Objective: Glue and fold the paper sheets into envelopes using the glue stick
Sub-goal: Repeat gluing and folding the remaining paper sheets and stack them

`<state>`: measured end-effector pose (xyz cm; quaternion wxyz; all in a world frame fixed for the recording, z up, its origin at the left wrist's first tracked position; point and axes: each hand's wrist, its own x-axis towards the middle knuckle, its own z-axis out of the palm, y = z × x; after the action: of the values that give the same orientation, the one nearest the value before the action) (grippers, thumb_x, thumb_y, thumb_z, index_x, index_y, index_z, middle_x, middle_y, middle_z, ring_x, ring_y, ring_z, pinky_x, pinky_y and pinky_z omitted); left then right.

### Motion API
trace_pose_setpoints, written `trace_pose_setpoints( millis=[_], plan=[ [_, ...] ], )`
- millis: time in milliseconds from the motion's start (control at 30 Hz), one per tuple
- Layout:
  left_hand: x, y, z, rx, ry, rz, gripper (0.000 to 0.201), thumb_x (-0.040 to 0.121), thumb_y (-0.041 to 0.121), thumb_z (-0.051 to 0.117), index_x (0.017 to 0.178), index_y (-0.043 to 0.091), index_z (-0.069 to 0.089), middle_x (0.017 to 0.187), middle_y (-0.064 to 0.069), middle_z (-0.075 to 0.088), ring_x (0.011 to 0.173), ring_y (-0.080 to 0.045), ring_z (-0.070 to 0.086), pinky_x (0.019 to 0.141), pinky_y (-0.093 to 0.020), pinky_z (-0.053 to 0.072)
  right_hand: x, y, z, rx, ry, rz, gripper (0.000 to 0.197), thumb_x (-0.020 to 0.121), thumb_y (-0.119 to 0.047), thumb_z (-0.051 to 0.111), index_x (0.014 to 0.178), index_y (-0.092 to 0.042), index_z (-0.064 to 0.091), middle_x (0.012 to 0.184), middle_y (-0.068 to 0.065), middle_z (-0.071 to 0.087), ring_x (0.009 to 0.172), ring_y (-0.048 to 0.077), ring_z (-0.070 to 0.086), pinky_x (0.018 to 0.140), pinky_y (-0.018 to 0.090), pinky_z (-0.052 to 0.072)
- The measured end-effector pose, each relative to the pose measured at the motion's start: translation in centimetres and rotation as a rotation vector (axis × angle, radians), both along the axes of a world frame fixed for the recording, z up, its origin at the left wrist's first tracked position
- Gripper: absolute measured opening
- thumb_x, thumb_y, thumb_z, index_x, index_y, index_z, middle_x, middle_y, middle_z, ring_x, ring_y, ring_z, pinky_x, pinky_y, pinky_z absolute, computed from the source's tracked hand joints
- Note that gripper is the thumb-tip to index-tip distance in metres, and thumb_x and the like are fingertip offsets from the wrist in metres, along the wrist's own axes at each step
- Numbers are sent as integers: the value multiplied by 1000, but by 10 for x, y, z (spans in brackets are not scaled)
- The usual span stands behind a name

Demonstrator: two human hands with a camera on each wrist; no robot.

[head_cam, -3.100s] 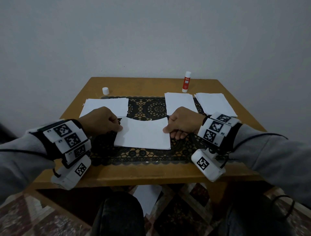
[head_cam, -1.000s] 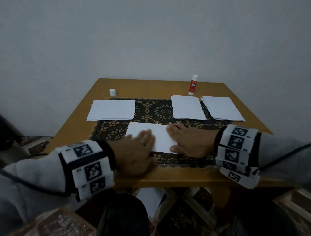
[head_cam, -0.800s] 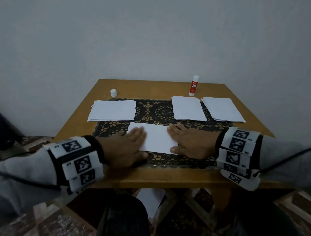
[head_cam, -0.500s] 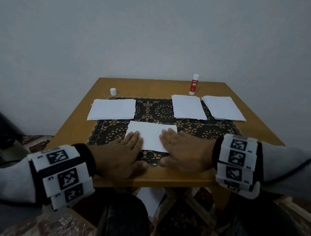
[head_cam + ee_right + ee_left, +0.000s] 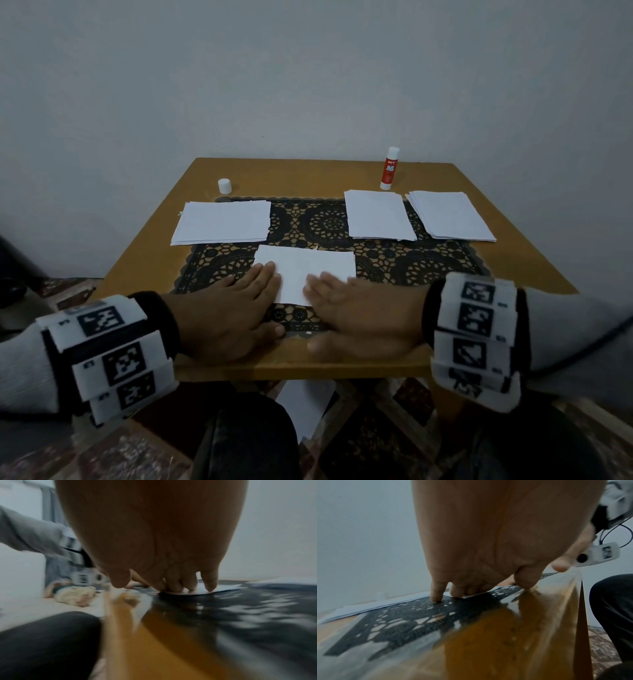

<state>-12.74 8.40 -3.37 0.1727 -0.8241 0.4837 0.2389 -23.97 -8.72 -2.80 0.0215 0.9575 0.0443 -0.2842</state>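
Note:
A folded white paper sheet (image 5: 308, 270) lies on the black lace mat (image 5: 411, 263) near the table's front edge. My left hand (image 5: 239, 301) lies flat with straight fingers pressing the sheet's left end. Flat beside it, my right hand (image 5: 352, 305) presses the sheet's near right part. In the left wrist view the left fingertips (image 5: 436, 597) touch the mat and the paper's edge. The right fingertips (image 5: 209, 586) press down on the paper (image 5: 223, 588). The red glue stick (image 5: 389, 169) stands upright and uncapped at the back right, with its white cap (image 5: 224, 185) at the back left.
Paper stacks lie on the wooden table (image 5: 147, 246): one at the left (image 5: 222, 222), two at the right (image 5: 376, 216) (image 5: 448, 216). A loose sheet (image 5: 305, 404) lies on the patterned floor under the table. My dark-clothed knees are below the front edge.
The raised sheet has been folded flat. Both hands went from pinching its edges to flat palms; in the last second they slid along the fold, the right hand moving left toward the left hand.

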Motion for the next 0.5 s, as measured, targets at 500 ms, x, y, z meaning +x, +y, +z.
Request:
trace_pose_setpoints(
  millis=[500],
  plan=[
    [34, -52, 3, -65, -27, 16, 78, 97, 56, 28, 151, 18, -14, 158, 1, -19, 146, -16, -11, 118, -44, 6, 25, -35, -6, -13, -67, -172, 74, 101, -53, 22, 153, -14, -13, 160, 1, -21, 149, 19, -14, 122, 45, 4]
  ],
)
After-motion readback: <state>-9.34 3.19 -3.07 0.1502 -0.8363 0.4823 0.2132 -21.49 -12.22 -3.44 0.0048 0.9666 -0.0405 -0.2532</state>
